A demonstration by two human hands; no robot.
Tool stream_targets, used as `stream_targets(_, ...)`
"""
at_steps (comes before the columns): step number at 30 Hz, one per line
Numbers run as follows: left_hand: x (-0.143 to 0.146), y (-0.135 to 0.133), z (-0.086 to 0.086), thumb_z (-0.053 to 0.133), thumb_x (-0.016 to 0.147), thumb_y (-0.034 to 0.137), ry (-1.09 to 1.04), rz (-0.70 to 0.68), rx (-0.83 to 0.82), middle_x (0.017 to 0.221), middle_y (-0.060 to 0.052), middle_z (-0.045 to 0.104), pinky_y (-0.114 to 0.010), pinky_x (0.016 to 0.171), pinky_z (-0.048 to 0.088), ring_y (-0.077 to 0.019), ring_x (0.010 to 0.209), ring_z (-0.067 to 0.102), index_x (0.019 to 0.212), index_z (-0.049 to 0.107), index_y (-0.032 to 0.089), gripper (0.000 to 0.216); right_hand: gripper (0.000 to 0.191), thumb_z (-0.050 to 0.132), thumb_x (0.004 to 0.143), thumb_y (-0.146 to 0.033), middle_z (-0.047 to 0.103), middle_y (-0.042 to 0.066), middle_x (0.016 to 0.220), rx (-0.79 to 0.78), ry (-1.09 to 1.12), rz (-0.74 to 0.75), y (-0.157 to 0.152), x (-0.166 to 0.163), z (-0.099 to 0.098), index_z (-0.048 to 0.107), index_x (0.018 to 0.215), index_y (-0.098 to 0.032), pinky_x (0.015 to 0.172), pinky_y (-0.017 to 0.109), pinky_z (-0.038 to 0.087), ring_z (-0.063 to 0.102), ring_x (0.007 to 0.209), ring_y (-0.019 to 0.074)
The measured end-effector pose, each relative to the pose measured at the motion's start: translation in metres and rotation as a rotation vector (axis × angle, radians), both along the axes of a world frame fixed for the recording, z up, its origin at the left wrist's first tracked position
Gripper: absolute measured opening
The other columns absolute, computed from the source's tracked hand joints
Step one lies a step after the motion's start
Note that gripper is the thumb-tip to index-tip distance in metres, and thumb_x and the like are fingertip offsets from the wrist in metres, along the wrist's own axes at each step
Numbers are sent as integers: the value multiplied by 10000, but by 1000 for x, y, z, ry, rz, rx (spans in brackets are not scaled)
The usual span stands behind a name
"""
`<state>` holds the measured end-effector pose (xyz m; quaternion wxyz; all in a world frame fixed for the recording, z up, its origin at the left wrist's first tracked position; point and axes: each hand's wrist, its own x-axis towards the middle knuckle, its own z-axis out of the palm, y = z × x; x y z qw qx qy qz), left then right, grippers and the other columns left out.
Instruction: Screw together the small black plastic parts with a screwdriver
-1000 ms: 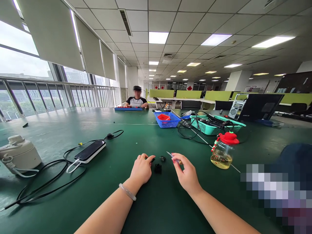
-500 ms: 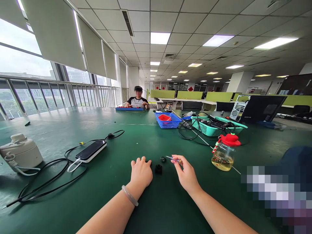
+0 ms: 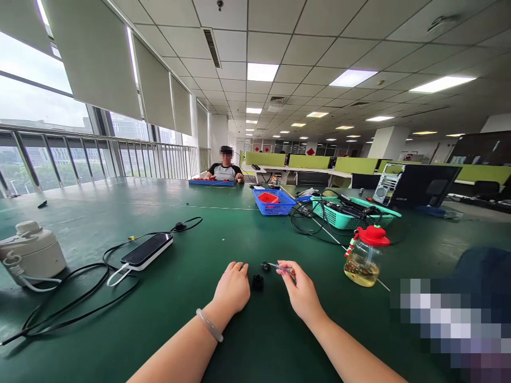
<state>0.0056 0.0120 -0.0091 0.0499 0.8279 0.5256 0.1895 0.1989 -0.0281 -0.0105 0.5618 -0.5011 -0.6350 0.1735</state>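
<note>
My right hand [image 3: 302, 290] pinches a small screwdriver [image 3: 284, 268] with a see-through handle, its thin shaft pointing left. The tip is at a small round black part [image 3: 265, 266] on the table; whether they touch I cannot tell. Just in front of that part stands a black square block [image 3: 257, 282]. To its left my left hand [image 3: 235, 287], a pale bangle on the wrist, rests low on the table with fingers curled down. Whatever lies under those fingers is hidden.
Left, a phone-like device [image 3: 147, 250], black cable [image 3: 75, 271] and white bottle [image 3: 35, 250] lie on the green table [image 3: 199, 239]. Right stands a red-lidded jar [image 3: 363, 263]. Behind are a blue basket [image 3: 275, 205] and a teal cable basket [image 3: 339, 217]. A person [image 3: 224, 169] sits opposite.
The screwdriver tip has come nearer to the round black part. A dark bit at my left fingers showed before and is now mostly out of sight. The view has tilted up slightly.
</note>
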Motion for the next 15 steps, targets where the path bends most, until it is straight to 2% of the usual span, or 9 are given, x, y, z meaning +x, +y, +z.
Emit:
stream_targets(3,1,0,0,316,897,185,-85,-31,-49,1363,-102,574,-404,1143,307,-237,1340,424,1311,544,155,473,252,488,911,-448,695,108,1107,-1,3,11,1,0,-1,614,946,-233,842,437,564,699,911,244)
stream_targets(9,3,-3,3,347,880,167,-188,-165,-132,1313,-46,605,-416,1151,298,-207,1274,467,1262,576,244,453,253,485,918,-433,698,99,1080,-15,1,31,3,1,-4,609,1003,-230,864,432,556,694,935,241)
stream_targets(12,4,-6,6,355,907,235,-161,-184,-139,1313,-23,598,-483,1161,244,-231,1294,434,1263,571,297,420,256,480,921,-427,699,96,1058,-27,-7,34,2,1,-4,606,1016,-225,867,428,553,692,935,239)
stream_targets(15,4,-9,7,447,895,346,-152,-198,-144,1317,-37,588,-507,1156,233,-249,1290,430,1325,506,311,436,255,473,922,-425,699,88,1035,-33,-5,40,1,1,-3,604,1017,-228,863,421,554,694,924,235)
